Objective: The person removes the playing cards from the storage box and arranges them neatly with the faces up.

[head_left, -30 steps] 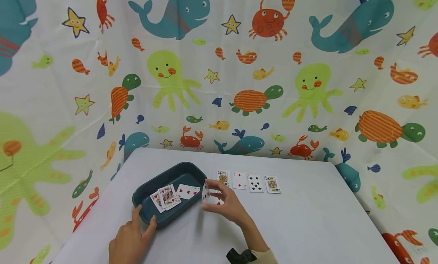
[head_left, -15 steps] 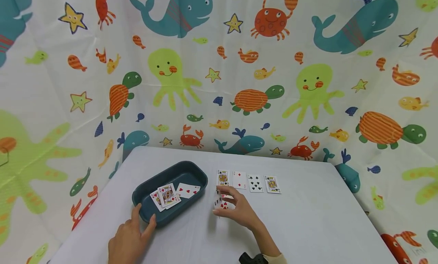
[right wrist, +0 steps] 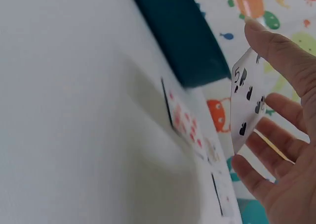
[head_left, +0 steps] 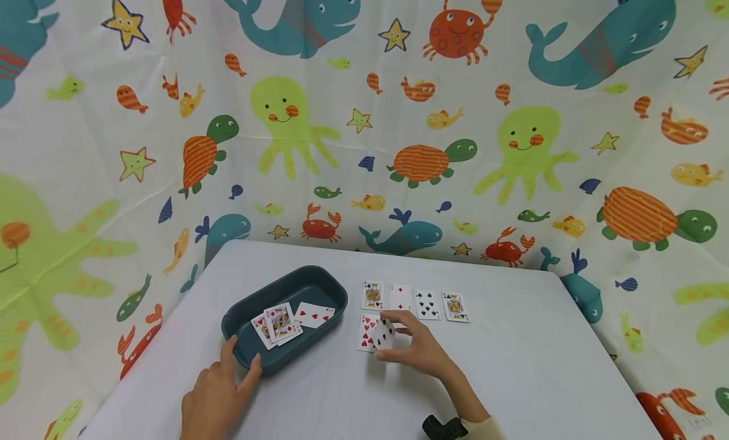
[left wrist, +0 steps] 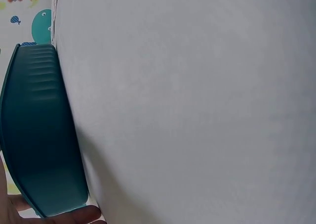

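My right hand [head_left: 420, 350] holds a five of spades playing card [right wrist: 245, 103] between thumb and fingertips, tilted up off the table. In the head view it overlaps a hearts card [head_left: 366, 331] that lies face up on the cloth. My left hand [head_left: 212, 399] grips the near left end of a dark teal tray [head_left: 304, 349], thumb and index finger at its rim. Inside the tray a small pile of cards topped by a red face card [head_left: 281, 321] lies beside a separate hearts card [head_left: 314, 314].
Beyond the right hand a row of face-up cards runs across the table: a face card [head_left: 373, 295], a diamonds card [head_left: 400, 293], a spades card [head_left: 426, 305] and another face card [head_left: 455, 307]. A sea-animal curtain [head_left: 364, 111] hangs behind the white-covered table [head_left: 529, 358].
My right hand has moved right with the five of spades, from beside the tray to over the hearts card on the table. My left hand stays at the tray.
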`<act>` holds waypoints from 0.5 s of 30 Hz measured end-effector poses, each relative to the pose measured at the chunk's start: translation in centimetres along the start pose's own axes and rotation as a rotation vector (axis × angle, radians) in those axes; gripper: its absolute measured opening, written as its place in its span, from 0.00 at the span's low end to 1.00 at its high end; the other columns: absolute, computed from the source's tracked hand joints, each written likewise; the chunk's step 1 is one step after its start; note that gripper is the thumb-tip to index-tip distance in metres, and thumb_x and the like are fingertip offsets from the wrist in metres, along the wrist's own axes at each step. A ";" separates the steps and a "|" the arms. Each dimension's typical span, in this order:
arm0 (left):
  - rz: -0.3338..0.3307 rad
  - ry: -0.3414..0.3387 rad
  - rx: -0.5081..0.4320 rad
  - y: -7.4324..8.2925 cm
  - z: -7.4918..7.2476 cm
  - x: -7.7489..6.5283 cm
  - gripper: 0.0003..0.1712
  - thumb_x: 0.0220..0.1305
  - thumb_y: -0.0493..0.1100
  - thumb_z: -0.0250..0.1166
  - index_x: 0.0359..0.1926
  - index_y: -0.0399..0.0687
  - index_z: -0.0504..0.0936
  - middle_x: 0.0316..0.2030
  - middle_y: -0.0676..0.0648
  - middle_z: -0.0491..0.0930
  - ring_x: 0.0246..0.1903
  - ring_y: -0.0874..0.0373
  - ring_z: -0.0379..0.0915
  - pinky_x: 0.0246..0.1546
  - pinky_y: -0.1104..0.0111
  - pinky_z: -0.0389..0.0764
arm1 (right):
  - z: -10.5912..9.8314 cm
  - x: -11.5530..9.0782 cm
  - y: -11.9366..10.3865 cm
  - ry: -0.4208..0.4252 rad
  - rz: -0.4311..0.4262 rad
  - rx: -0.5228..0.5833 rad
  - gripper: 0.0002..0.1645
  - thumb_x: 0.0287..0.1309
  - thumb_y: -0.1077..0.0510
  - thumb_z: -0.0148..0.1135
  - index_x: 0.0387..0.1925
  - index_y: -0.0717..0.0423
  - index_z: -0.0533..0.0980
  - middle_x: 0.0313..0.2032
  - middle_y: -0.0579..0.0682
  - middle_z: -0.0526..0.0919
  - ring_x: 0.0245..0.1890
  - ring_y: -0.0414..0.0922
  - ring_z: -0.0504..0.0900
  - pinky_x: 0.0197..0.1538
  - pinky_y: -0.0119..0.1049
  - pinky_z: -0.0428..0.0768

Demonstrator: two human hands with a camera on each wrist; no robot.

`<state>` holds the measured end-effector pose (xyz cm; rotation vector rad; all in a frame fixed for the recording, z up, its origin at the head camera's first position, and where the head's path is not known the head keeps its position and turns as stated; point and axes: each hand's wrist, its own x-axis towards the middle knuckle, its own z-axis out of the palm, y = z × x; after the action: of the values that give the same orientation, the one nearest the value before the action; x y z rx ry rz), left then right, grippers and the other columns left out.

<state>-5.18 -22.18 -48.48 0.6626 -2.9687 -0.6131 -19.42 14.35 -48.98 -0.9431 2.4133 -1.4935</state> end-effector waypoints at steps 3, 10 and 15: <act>0.003 0.002 -0.003 0.0 0.0 -0.1 0.51 0.69 0.71 0.54 0.73 0.35 0.59 0.46 0.25 0.81 0.43 0.34 0.79 0.34 0.36 0.79 | -0.9 0.0 0.6 -0.014 -0.003 -0.084 0.45 0.47 0.43 0.82 0.67 0.43 0.73 0.65 0.47 0.76 0.64 0.46 0.74 0.65 0.49 0.76; 0.005 0.010 -0.001 0.0 0.0 -0.2 0.51 0.69 0.71 0.54 0.73 0.34 0.59 0.44 0.26 0.81 0.42 0.35 0.79 0.33 0.37 0.80 | -2.4 0.0 1.7 -0.078 -0.032 -0.258 0.45 0.47 0.47 0.83 0.65 0.54 0.74 0.64 0.48 0.76 0.61 0.50 0.76 0.64 0.52 0.75; 0.007 0.021 -0.006 -0.1 0.0 -0.3 0.51 0.69 0.72 0.53 0.73 0.35 0.59 0.44 0.26 0.81 0.42 0.34 0.80 0.33 0.37 0.79 | -2.7 0.4 2.5 -0.153 -0.011 -0.339 0.44 0.46 0.47 0.83 0.64 0.54 0.75 0.68 0.54 0.74 0.69 0.55 0.69 0.69 0.59 0.67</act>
<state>-4.88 -22.20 -48.51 0.6540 -2.9470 -0.6108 -21.96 16.94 -49.69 -1.0885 2.5946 -0.9873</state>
